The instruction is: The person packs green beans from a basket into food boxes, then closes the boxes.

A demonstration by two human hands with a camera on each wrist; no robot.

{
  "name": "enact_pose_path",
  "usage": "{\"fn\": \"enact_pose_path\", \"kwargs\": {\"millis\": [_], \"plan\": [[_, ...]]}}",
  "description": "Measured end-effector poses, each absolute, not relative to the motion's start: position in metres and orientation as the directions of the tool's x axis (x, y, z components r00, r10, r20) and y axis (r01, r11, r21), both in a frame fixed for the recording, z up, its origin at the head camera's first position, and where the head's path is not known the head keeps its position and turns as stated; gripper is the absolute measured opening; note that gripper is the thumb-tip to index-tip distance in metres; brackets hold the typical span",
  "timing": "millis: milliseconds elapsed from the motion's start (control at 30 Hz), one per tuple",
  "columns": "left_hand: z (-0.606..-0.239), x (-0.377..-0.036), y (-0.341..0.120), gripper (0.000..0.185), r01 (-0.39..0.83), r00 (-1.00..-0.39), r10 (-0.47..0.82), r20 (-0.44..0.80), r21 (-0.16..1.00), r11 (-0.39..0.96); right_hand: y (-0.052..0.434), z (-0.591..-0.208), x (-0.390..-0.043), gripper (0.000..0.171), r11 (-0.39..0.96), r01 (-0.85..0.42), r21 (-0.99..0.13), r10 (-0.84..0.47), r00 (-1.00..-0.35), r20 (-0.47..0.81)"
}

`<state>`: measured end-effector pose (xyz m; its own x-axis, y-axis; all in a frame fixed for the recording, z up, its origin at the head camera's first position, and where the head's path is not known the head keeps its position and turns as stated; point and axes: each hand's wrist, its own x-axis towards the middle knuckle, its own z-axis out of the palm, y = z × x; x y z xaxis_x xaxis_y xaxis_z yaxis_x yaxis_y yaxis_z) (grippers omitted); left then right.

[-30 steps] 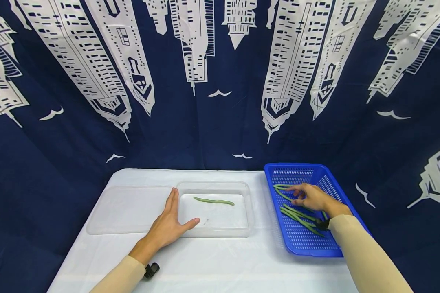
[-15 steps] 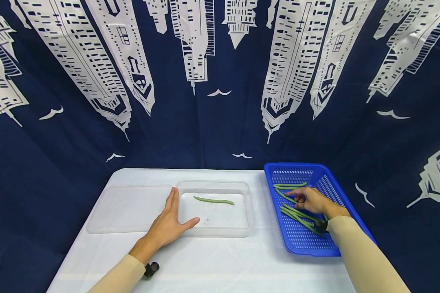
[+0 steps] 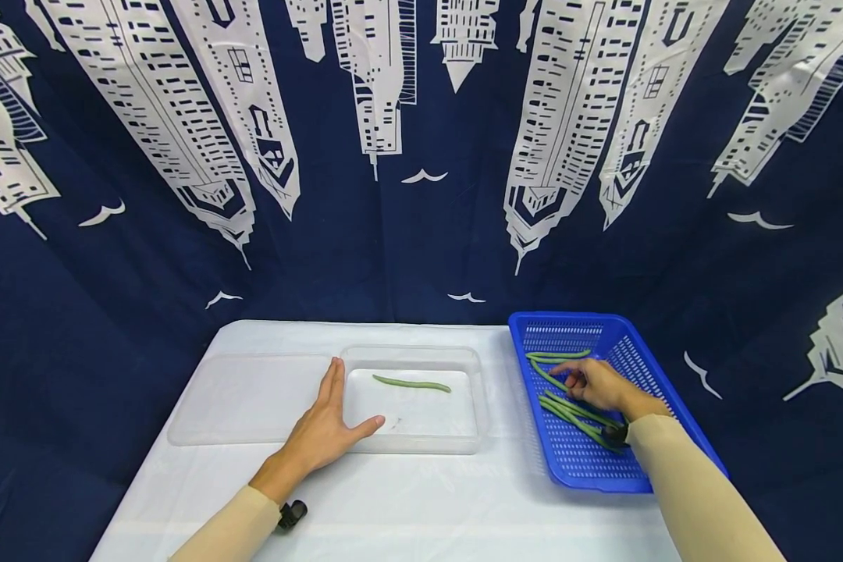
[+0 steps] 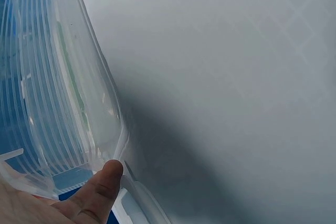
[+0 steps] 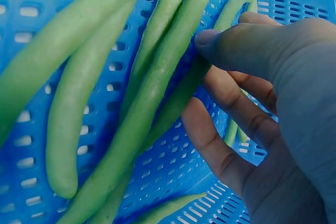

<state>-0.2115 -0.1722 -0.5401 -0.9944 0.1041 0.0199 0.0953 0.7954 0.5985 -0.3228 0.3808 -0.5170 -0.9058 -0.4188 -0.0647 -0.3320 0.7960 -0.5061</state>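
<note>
In the head view my left hand (image 3: 321,437) lies along the left end of a clear plastic container (image 3: 410,445), fingers straight and thumb spread at its near corner. One green bean (image 3: 413,384) lies inside that container. My right hand (image 3: 600,384) reaches into a blue mesh basket (image 3: 565,478) at the right. Seen from the right wrist, its thumb and finger pinch a green bean (image 5: 181,90), which passes partly behind the thumb. Several other green beans (image 3: 572,417) lie in the basket, left of and below the hand.
A flat, translucent lid (image 3: 246,398) lies left of the container on the white table (image 3: 421,507). Behind the table hangs a dark blue cloth (image 3: 386,257) printed with white buildings. The basket's raised walls surround the right hand.
My right hand has shifted slightly nearer within the basket, its fingers drawing in on a green bean and uncovering the beans at the far end. The left hand keeps its place by the container.
</note>
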Motion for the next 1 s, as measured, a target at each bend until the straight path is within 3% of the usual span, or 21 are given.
{"fn": "enact_pose_path", "kwargs": {"millis": [1000], "plan": [[-0.54,-0.211,-0.172,0.142,0.095,-0.994,0.11,0.013,0.606,0.79,0.384,-0.493,-0.319,0.051,0.796,-0.364,-0.484,-0.431,-0.902,-0.03]]}}
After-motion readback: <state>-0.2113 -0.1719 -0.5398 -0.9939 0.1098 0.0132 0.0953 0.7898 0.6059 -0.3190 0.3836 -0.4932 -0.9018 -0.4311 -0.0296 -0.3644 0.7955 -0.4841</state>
